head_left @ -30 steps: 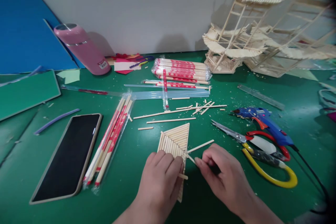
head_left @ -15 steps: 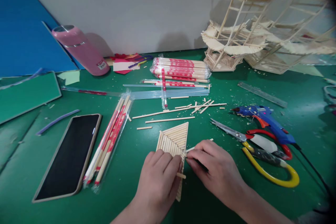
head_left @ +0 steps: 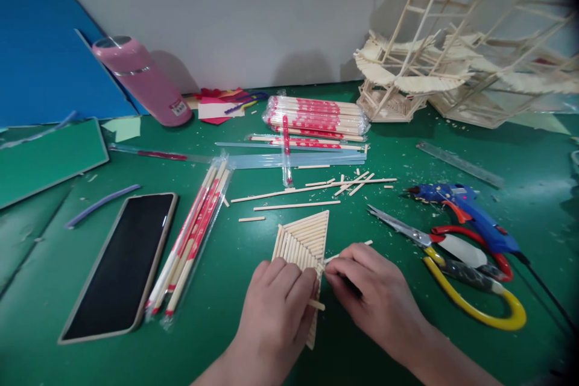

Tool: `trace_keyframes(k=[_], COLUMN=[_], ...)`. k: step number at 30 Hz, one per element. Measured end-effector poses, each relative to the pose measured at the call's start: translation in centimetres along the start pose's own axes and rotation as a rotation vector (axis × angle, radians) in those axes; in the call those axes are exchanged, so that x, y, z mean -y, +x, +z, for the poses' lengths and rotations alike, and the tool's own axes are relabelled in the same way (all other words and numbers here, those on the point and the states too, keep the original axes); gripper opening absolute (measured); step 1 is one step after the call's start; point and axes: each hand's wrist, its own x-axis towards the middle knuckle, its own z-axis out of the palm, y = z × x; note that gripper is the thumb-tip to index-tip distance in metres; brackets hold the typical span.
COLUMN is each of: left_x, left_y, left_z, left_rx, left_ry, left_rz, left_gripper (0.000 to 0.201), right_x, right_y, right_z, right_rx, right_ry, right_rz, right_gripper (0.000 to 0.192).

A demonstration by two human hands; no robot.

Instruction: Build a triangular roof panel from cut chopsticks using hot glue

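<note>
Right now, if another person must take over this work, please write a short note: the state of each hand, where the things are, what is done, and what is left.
Left hand: pressed flat on the lower part of the triangular stick panel, holding it on the green mat.
Right hand: fingertips at the panel's right edge, grip closed on a short stick that is mostly hidden.
Another short stick juts from the edge between the hands.
Nearby: scissors and glue gun to the right, loose cut sticks behind the panel.
Done: most rows are laid.
Left: the edge piece is not yet released; I cannot tell whether it is glued.
</note>
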Motion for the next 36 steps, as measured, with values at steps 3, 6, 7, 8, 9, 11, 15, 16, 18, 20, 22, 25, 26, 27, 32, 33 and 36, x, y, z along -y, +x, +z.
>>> trace_keyframes(k=[3, 6, 7, 8, 9, 11, 15, 16, 18, 20, 22, 25, 26, 27, 32, 33, 36], left_x=[0.0, 0.0, 0.0, 0.0, 0.0, 0.0, 0.0, 0.0, 0.1, 0.2, 0.2, 0.1, 0.1, 0.1, 0.1, 0.0, -0.4], left_y=[-0.1, -0.1, -0.1, -0.1, -0.1, 0.0, 0.0, 0.0, 0.0, -0.1, -0.1, 0.0, 0.0, 0.0, -0.1, -0.1, -0.1], left_z=[0.0, 0.1, 0.1, 0.1, 0.1, 0.1, 0.1, 0.1, 0.1, 0.2, 0.3, 0.3, 0.3, 0.2, 0.0, 0.0, 0.1], left_rx=[-0.004, -0.01, -0.014, -0.018, -0.024, -0.028, -0.029, -0.033, -0.033, -0.038, -0.045, -0.053, -0.054, -0.057, -0.066, -0.064, -0.078], left_ry=[0.002, 0.004, 0.002, 0.0, -0.001, -0.003, 0.004, 0.007, 0.013, 0.019, 0.021, 0.027, 0.03, 0.035, 0.061, 0.069, 0.113], left_rz=[0.002, 0.001, 0.004, 0.009, 0.014, 0.023, 0.03, 0.031, 0.031, 0.035, 0.045, 0.052, 0.051, 0.052, 0.067, 0.076, 0.137], left_gripper=[0.019, 0.019, 0.018, 0.018, 0.018, 0.018, 0.019, 0.019, 0.018, 0.018, 0.017, 0.017, 0.017, 0.017, 0.016, 0.016, 0.018], right_x=[-0.1, 0.0, 0.0, 0.0, 0.0, -0.1, -0.3, -0.3, -0.4, -0.5, -0.5, -0.6, -0.6, -0.6, -0.8, -0.9, -1.0], right_y=[-0.1, -0.1, -0.1, -0.1, -0.1, -0.2, -0.5, -0.5, -0.6, -0.6, -0.7, -1.0, -1.1, -1.2, -1.7, -1.8, -2.0], right_z=[0.1, 0.1, 0.1, 0.1, 0.1, 0.1, 0.2, 0.2, 0.2, 0.1, 0.0, -0.3, -0.5, -0.6, -1.3, -1.4, -1.5], right_rx=[0.028, 0.059, 0.065, 0.069, 0.07, 0.059, 0.023, 0.014, -0.002, -0.011, -0.019, -0.021, -0.025, -0.039, -0.117, -0.107, -0.087], right_ry=[0.013, 0.031, 0.04, 0.05, 0.063, 0.097, 0.145, 0.147, 0.148, 0.149, 0.144, 0.143, 0.147, 0.153, 0.155, 0.15, 0.147], right_rz=[0.023, 0.043, 0.048, 0.052, 0.056, 0.059, 0.056, 0.062, 0.07, 0.068, 0.055, 0.039, 0.042, 0.055, 0.178, 0.195, 0.213], right_gripper=[0.014, 0.016, 0.016, 0.016, 0.016, 0.015, 0.013, 0.013, 0.011, 0.01, 0.01, 0.012, 0.014, 0.017, 0.011, 0.018, 0.026])
